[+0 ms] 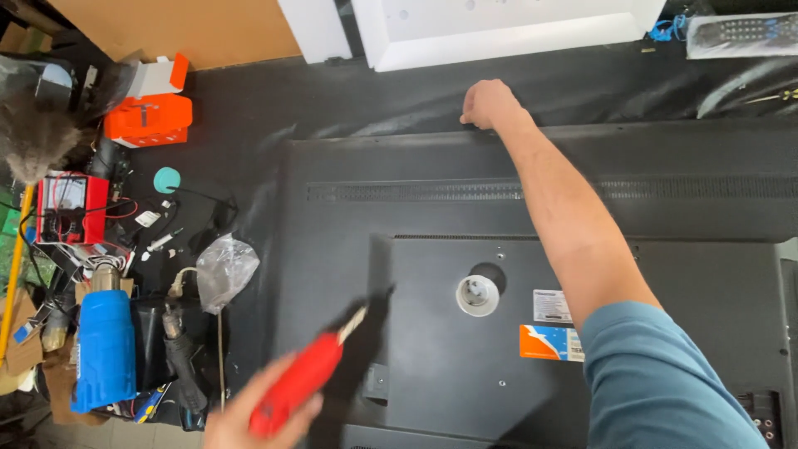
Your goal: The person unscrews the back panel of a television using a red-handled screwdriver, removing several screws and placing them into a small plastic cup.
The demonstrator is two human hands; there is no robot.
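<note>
A large black flat-screen television [465, 349] lies face down on a black sheet, its back cover up. My right hand [487, 103] reaches across it and grips the far top edge of the cover. My left hand [241, 420], at the near left corner, holds a red-handled screwdriver [303, 378] whose metal tip points toward the middle of the back cover. The screwdriver is blurred. A small white cup-like part [478, 295] sits on the centre of the cover, beside white and orange stickers [550, 324].
Tools crowd the left side: a blue heat gun [104, 349], a red meter [71, 208] with wires, an orange box [150, 116], a clear plastic bag [224, 270], a feather duster [33, 137]. White foam blocks [499, 29] and a remote control [740, 33] lie beyond the television.
</note>
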